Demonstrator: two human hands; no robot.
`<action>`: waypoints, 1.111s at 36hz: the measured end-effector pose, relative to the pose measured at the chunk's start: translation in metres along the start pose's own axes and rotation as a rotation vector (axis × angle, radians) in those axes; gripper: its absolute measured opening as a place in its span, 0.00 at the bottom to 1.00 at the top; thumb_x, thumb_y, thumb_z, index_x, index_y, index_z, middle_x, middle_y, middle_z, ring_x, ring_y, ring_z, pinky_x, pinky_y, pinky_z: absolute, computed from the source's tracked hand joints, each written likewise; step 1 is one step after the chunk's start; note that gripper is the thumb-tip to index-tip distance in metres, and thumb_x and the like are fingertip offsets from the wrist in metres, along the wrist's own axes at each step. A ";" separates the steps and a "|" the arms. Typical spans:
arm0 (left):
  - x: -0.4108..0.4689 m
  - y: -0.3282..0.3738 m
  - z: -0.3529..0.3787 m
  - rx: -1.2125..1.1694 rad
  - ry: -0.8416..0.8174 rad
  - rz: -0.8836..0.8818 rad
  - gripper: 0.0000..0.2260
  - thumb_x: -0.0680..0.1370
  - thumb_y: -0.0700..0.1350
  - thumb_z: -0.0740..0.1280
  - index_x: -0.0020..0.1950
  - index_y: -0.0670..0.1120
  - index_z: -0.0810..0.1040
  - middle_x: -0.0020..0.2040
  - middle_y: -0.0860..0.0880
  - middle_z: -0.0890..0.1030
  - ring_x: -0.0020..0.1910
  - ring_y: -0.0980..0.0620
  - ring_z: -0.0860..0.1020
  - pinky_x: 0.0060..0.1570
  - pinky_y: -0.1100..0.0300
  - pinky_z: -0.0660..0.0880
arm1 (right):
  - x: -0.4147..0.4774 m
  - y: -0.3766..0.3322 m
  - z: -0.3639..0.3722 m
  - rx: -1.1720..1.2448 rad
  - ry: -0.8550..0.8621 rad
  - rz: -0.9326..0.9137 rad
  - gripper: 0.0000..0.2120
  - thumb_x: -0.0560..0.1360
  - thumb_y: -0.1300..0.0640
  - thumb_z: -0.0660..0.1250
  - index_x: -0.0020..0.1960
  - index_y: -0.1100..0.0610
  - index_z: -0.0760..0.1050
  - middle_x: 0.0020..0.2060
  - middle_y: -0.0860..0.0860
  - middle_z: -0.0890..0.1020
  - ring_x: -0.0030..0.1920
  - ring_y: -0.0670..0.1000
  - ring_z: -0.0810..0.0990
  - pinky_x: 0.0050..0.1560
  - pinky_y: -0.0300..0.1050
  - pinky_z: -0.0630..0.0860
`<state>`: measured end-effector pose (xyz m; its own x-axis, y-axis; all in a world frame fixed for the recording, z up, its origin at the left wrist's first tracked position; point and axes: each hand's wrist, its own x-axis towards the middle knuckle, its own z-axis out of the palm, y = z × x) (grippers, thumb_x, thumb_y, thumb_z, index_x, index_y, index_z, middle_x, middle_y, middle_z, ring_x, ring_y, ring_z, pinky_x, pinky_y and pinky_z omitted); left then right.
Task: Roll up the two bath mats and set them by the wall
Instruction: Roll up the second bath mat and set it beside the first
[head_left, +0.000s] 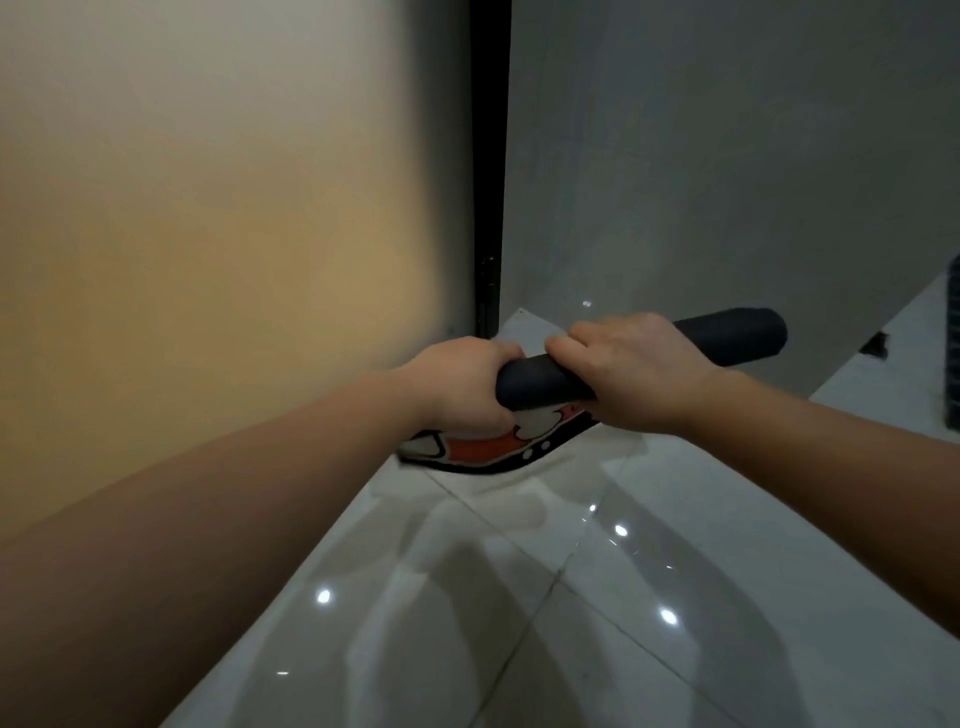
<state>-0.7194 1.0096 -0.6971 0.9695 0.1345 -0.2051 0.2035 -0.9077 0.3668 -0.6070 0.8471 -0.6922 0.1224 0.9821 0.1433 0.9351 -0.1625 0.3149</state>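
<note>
No container is seen in the view. A dark grey rolled-up bath mat (727, 340), a long soft tube, is held roughly level above the floor, close to the corner where two walls meet. From its underside a loose flap with an orange, white and black printed pattern (483, 447) hangs down; whether it belongs to the same mat or to a second one cannot be told.

The left hand (462, 387) is closed around the left end of the roll, the fingers wrapped over the top, and the printed flap is touched from above by its heel. The bare left forearm is stretched in from the lower left. The right hand (634, 369) is clamped over the roll just beside the left, knuckles up, with the right end of the tube left projecting well beyond it.

A warm beige wall (208, 234) is seen on the left, a narrow black vertical strip (488, 156) in the corner, and a grey wall (727, 156) on the right. Below, a glossy white tiled floor (571, 597) is seen, with small light reflections scattered over it.
</note>
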 end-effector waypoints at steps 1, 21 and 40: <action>0.000 0.000 0.001 0.037 0.024 0.000 0.14 0.69 0.47 0.70 0.53 0.52 0.73 0.41 0.52 0.77 0.42 0.49 0.77 0.38 0.57 0.72 | 0.002 0.000 -0.002 0.012 -0.047 0.024 0.15 0.70 0.50 0.67 0.54 0.51 0.69 0.38 0.47 0.70 0.34 0.51 0.72 0.31 0.44 0.67; 0.002 -0.009 0.005 0.074 0.042 0.012 0.30 0.65 0.61 0.72 0.64 0.54 0.68 0.54 0.52 0.79 0.51 0.49 0.78 0.50 0.55 0.74 | 0.005 0.005 -0.004 0.087 -0.170 0.090 0.14 0.69 0.46 0.65 0.52 0.50 0.70 0.38 0.47 0.76 0.38 0.54 0.77 0.36 0.44 0.63; -0.004 -0.013 0.021 0.453 0.372 0.152 0.20 0.71 0.52 0.68 0.61 0.50 0.68 0.54 0.50 0.78 0.49 0.46 0.77 0.43 0.53 0.72 | 0.012 0.010 -0.008 0.531 -0.521 0.291 0.18 0.63 0.48 0.73 0.49 0.45 0.72 0.38 0.45 0.79 0.39 0.49 0.77 0.37 0.44 0.73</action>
<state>-0.7285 1.0127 -0.7198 0.9826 0.0455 0.1800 0.0593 -0.9956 -0.0722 -0.5986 0.8562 -0.6797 0.4035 0.8466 -0.3470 0.8590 -0.4811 -0.1750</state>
